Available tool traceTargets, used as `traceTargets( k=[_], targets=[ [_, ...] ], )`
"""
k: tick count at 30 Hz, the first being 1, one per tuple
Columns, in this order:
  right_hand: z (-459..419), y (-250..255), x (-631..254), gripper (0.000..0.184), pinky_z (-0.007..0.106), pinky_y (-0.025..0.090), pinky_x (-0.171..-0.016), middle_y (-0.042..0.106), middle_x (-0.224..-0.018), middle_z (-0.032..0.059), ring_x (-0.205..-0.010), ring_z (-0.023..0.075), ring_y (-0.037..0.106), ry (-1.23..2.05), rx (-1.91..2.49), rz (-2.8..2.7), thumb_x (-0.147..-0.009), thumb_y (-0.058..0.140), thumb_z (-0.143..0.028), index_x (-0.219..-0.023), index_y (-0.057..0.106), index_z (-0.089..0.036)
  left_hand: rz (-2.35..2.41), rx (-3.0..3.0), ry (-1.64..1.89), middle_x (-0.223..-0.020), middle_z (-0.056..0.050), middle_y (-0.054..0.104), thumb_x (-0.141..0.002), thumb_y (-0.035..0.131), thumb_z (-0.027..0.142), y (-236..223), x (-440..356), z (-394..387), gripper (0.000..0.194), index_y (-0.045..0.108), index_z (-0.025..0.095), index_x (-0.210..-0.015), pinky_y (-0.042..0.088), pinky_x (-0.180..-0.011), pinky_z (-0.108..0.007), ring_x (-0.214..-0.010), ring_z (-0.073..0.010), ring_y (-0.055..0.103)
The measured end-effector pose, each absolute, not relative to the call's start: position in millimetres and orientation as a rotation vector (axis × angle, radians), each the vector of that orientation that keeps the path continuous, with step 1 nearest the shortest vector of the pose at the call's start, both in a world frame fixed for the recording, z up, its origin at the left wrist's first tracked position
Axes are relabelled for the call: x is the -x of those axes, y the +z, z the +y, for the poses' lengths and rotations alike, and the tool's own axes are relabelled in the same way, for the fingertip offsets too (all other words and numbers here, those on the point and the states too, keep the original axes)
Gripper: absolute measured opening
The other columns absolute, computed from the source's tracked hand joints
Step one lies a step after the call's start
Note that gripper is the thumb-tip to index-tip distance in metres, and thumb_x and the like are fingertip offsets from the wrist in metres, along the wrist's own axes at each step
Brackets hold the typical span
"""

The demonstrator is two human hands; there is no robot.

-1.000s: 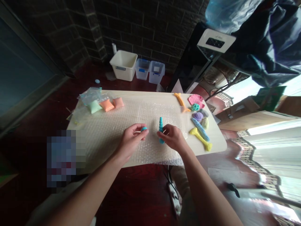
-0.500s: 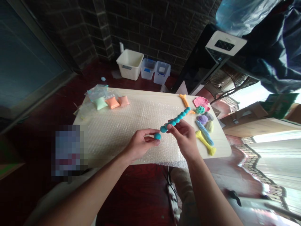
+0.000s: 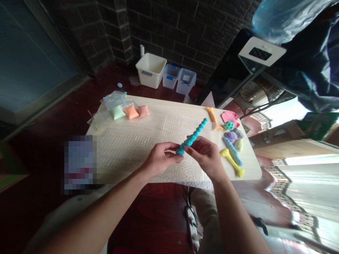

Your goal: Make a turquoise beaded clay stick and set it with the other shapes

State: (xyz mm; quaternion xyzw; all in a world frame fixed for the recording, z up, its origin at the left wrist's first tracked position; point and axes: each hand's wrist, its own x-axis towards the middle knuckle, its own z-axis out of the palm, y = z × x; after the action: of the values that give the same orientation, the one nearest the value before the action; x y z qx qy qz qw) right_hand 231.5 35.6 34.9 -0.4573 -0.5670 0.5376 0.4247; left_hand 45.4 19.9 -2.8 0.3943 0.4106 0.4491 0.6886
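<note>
A turquoise clay ball (image 3: 179, 151) is pinched between the thumb and fingers of my left hand (image 3: 160, 159). My right hand (image 3: 205, 155) grips a row of joined turquoise clay balls (image 3: 195, 133) near its lower, thicker end. The row slants up to the right and its balls get smaller toward the far tip. Its lower end meets the ball in my left hand; whether they stick together I cannot tell. Both hands are above bubble wrap (image 3: 137, 144) spread on the pale table (image 3: 249, 165).
On the table's right lie a yellow bone-shaped clay piece (image 3: 233, 163), a blue clay roll (image 3: 232, 151), an orange bone-shaped piece (image 3: 212, 115), a purple lump (image 3: 231, 136) and a pink piece (image 3: 230, 117). Clay packets (image 3: 131, 112) lie back left. Bins (image 3: 150, 70) stand on the floor behind.
The row in my right hand has come down and left, and its lower end now meets the ball in my left hand. Before, a gap lay between them. The view has shifted slightly.
</note>
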Motion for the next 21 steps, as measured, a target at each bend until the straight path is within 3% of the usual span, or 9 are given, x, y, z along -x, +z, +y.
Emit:
traceTargets(
  k=[4, 11, 21],
  targets=[
    [36.3, 33.4, -233.0, 0.027, 0.038, 0.061, -0.083, 0.077, -0.093, 0.0044, -0.086, 0.0206, 0.074, 1.408, 1.121, -1.383, -0.080, 0.089, -0.035, -0.097, 0.072, -0.022, 0.897, -0.910, 0.997, -0.092, -0.008, 0.079, -0.072, 0.091, 0.028, -3.1, -46.4, 20.5, 0.033, 0.080, 0.015, -0.099, 0.056, -0.072, -0.033, -0.075, -0.0182, 0.071],
    [36.9, 36.1, -235.2, 0.033, 0.040, 0.062, -0.087, 0.077, -0.095, 0.0044, -0.088, 0.0215, 0.074, 1.403, 1.128, -1.306, -0.075, 0.092, -0.035, -0.099, 0.073, -0.023, 0.884, -0.899, 0.991, -0.100, -0.010, 0.081, -0.071, 0.091, 0.024, -3.7, -45.9, 21.1, 0.034, 0.081, 0.016, -0.103, 0.057, -0.082, -0.035, -0.085, -0.0205, 0.073],
    [36.5, 34.1, -235.9, 0.030, 0.037, 0.061, -0.083, 0.077, -0.093, 0.0035, -0.087, 0.0201, 0.074, 1.457, 1.087, -1.336, -0.078, 0.090, -0.034, -0.101, 0.073, -0.022, 0.836, -0.892, 1.015, -0.092, -0.008, 0.079, -0.073, 0.092, 0.028, -0.5, -46.1, 20.1, 0.033, 0.082, 0.015, -0.101, 0.055, -0.078, -0.033, -0.078, -0.0176, 0.069]
  ],
)
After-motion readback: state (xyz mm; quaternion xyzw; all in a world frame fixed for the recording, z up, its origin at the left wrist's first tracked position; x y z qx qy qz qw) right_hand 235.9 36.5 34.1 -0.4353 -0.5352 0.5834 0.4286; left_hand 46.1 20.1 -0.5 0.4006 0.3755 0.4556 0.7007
